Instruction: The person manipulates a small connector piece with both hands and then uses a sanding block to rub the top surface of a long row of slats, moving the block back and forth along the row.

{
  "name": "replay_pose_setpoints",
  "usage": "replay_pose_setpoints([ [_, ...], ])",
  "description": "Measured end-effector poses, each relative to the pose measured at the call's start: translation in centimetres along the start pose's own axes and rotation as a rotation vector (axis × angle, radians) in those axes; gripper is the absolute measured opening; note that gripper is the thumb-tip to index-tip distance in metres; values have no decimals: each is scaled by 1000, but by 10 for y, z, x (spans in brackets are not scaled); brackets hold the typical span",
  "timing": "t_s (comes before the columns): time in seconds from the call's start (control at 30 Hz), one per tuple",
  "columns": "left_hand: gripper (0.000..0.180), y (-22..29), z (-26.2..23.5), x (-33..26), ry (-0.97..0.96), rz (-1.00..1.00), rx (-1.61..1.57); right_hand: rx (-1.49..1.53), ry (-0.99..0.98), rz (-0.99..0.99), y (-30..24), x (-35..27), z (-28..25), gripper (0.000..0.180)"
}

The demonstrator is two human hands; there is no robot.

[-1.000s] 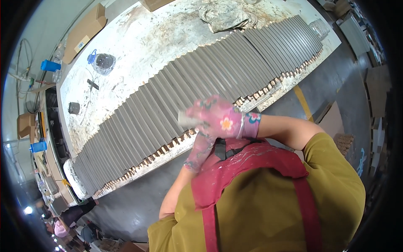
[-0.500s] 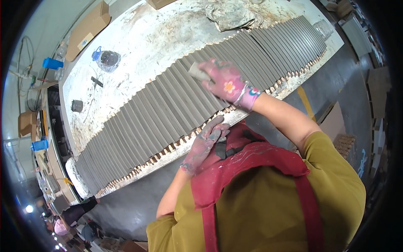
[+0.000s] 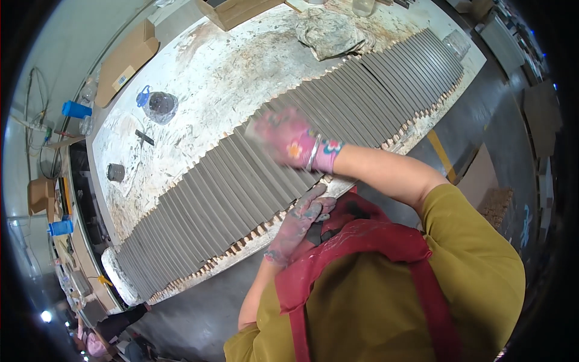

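Note:
Many narrow grey strips (image 3: pixel 205 199) with pale wooden ends lie side by side in a long row across the table. My right hand (image 3: pixel 286 136), in a pink flowered glove, is over the middle of the row and smeared by motion. Its fingers close on a small pale grey pad (image 3: pixel 252 128), whose exact kind I cannot make out. My left hand (image 3: pixel 298 220), in a smudged pink and grey glove, rests at the table's near edge beside the strips' ends. Its fingers are mostly stretched out, and nothing shows in them.
The white, stained table (image 3: pixel 199 78) carries a clear jug (image 3: pixel 161 107) with a blue handle, a small dark cup (image 3: pixel 115 172) and a crumpled plastic sheet (image 3: pixel 332 35). Cardboard boxes (image 3: pixel 128 60) stand along its far side. Another person (image 3: pixel 96 344) is at the far lower left.
My right hand has swept left along the strips with the pale pad. My left hand stays at the near edge. The whole view has shifted slightly.

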State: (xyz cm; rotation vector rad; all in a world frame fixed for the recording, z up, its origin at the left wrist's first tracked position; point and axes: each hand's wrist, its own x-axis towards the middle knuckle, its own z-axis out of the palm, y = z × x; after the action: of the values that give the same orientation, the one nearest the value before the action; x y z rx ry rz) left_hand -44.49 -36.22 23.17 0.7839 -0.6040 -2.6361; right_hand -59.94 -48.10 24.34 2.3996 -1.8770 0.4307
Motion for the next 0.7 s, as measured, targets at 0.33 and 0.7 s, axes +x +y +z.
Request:
replay_pose_setpoints([
  [0.33, 62, 4, -18, -22, -5, -40, 3, -16, -36, 243, 12, 24, -9, 37],
  [0.7, 59, 7, -38, -41, -88, -31, 125, -73, -61, 348, -2, 35, -8, 26],
])
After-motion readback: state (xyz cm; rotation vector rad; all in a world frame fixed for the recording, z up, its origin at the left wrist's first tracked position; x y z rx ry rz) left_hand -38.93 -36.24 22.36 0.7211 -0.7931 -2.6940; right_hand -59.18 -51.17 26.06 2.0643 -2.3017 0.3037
